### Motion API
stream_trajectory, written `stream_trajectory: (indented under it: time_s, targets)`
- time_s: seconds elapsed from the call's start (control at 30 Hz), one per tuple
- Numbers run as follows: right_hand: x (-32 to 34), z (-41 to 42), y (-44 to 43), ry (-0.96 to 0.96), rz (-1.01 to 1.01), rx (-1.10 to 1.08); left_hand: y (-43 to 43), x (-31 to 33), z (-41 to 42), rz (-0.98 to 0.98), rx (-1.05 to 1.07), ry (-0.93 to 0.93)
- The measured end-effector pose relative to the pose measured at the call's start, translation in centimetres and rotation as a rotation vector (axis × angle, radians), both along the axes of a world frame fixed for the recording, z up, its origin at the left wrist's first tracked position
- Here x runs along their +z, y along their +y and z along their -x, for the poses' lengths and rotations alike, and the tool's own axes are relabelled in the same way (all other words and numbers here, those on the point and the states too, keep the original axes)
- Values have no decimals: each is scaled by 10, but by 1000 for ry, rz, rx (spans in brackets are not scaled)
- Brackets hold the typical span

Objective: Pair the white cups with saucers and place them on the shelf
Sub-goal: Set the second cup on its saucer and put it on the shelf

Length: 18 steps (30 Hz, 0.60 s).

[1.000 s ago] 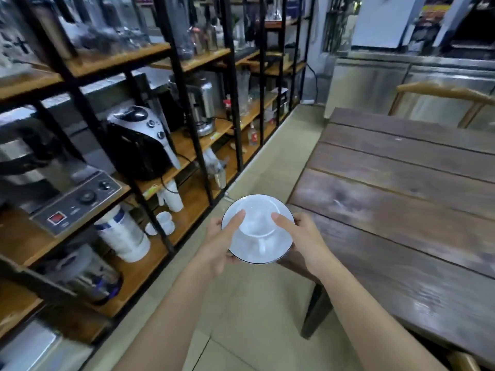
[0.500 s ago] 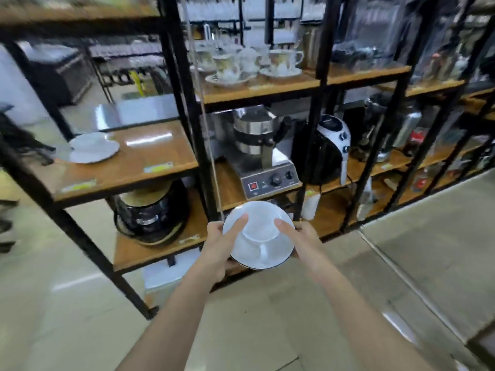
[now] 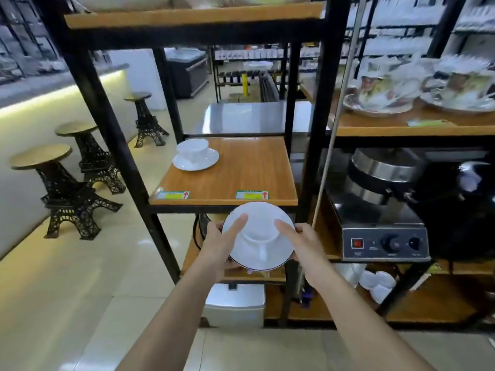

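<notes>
A white cup (image 3: 259, 236) is carried on its saucer (image 3: 258, 259), handle pointing toward the person, just below the front edge of the wooden shelf (image 3: 241, 172). The saucer is clamped at its rim by the left hand (image 3: 219, 243) and right hand (image 3: 304, 243), thumbs pressed on top. Another cup and saucer (image 3: 195, 155) is seen at the shelf's back left.

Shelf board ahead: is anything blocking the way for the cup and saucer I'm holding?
Nothing visible blocks it. The held cup and saucer sit just below the shelf front edge. The other white cup set occupies the back left corner; the black posts flank the opening.
</notes>
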State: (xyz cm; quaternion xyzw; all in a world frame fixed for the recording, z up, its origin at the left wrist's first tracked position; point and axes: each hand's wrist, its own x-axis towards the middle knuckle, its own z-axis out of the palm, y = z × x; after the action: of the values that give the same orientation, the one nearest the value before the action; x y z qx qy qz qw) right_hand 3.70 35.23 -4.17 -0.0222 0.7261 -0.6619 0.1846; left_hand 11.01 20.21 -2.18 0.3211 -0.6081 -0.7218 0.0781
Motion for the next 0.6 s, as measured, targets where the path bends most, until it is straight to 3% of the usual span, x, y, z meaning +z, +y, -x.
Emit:
stream_trajectory:
  time_s: [0.13, 0.6]
  targets:
    - [14, 53, -33, 59, 31, 56, -30, 11, 46, 57, 27, 36]
    - [18, 171, -115, 69, -23, -84, -118, 9, 180, 155, 1, 45]
